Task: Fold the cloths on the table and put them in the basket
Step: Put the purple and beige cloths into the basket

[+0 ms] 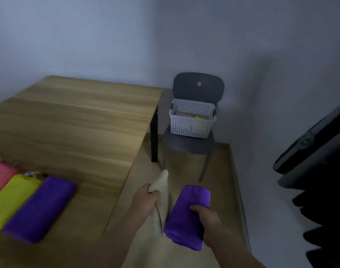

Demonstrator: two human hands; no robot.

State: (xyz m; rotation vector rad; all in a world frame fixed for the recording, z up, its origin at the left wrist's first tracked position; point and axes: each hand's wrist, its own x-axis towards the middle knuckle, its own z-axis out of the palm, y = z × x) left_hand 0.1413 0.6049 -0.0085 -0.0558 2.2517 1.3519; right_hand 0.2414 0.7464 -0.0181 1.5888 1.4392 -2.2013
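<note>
My left hand (145,200) grips a folded beige cloth (161,183) past the table's right edge, over the floor. Beside it my right hand (204,216) holds a folded purple cloth (186,215). The white perforated basket (192,128) stands on a dark grey chair (190,146) ahead, with some cloth inside, a yellow piece showing. On the wooden table (78,128), at its near left, lie a folded purple cloth (41,207), a yellow cloth (12,198) and a pink cloth (1,176) side by side.
The chair stands in the corner against a pale wall, just past the table's black leg (154,140). A dark object (316,171) juts in from the right edge. Tan floor lies between me and the chair.
</note>
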